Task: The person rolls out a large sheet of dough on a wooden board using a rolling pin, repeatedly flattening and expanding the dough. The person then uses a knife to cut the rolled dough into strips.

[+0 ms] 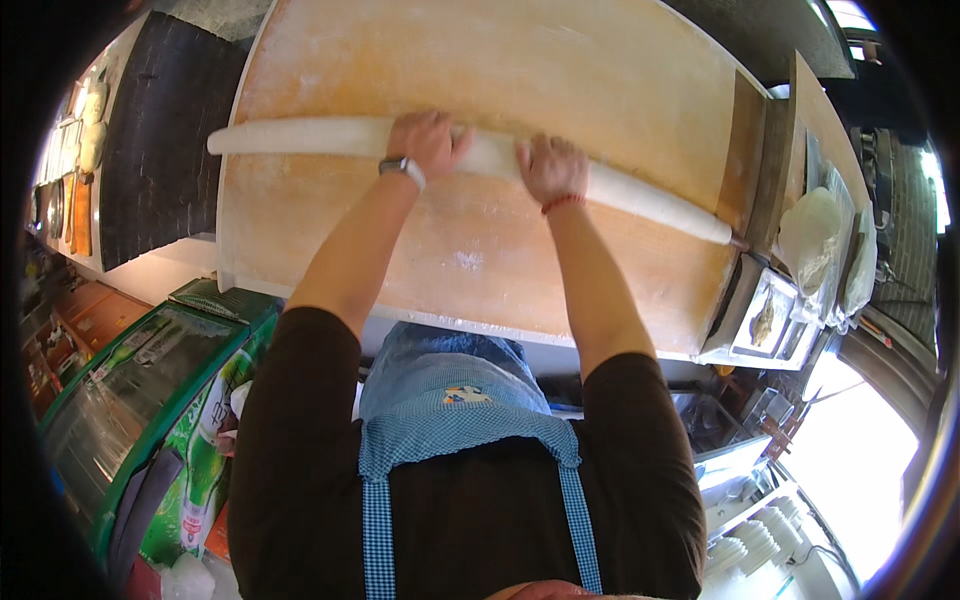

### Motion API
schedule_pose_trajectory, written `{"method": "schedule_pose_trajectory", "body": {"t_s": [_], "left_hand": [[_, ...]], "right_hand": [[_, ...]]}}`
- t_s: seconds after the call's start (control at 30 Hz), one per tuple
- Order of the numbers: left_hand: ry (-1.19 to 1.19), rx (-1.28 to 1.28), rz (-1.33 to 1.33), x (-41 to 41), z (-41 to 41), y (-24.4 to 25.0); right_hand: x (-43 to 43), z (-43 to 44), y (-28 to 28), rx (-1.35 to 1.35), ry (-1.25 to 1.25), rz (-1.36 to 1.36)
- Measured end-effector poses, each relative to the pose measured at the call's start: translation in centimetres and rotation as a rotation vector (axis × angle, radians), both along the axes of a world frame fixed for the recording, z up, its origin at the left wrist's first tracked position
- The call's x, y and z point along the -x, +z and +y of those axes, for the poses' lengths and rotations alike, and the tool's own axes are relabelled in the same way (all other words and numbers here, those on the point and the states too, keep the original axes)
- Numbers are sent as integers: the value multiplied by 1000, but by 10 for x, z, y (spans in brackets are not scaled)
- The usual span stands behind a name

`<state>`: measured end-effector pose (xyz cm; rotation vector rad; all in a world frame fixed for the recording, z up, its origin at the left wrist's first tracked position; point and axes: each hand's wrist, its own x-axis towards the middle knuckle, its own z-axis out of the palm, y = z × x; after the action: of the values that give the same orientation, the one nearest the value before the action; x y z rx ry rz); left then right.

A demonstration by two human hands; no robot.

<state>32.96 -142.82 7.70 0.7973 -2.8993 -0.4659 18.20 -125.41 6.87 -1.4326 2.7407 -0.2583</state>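
A long pale roll [330, 137], which looks like dough wrapped around a rolling pin, lies across a floured wooden work table [480, 232]. At its right end a short dark tip of the rolling pin [739, 241] sticks out. My left hand [426, 141], with a watch at the wrist, is curled over the roll left of its middle, thumb pointing right. A little to the right, my right hand [556, 166] grips the same roll, thumb towards the left hand. Both hands are slightly blurred. The roll's left end reaches past the table's left edge.
Right of the table are a plastic bag of pale food [810, 232] and a scale-like metal device [765, 315]. A dark board [169, 142] stands left. A green glass-topped chest cooler [150, 390] is near my left side; stacked white dishes [754, 544] are at lower right.
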Motion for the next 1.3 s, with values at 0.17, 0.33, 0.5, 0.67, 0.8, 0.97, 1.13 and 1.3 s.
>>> {"method": "schedule_pose_trajectory", "body": {"t_s": [0.17,0.33,0.5,0.67,0.8,0.97,1.13,1.3], "left_hand": [[-9,-103,-94,-36,25,-10],[-200,86,184,-158,138,-4],[-208,-13,99,-113,103,-17],[-149,-50,-31,-44,61,2],[-262,262,472,-50,82,-14],[-111,-151,-31,23,31,-12],[-58,98,141,-33,-4,-23],[-48,84,74,8,-34,-3]], "right_hand": [[-32,40,-9,22,22,-22],[-154,136,7,122,154,-97],[-109,88,0,238,352,65],[-61,25,20,-16,156,-17],[-96,43,3,200,208,38],[-25,-20,-4,-16,126,45],[9,24,10,338,61,247],[37,1,-4,142,-68,97]]}}
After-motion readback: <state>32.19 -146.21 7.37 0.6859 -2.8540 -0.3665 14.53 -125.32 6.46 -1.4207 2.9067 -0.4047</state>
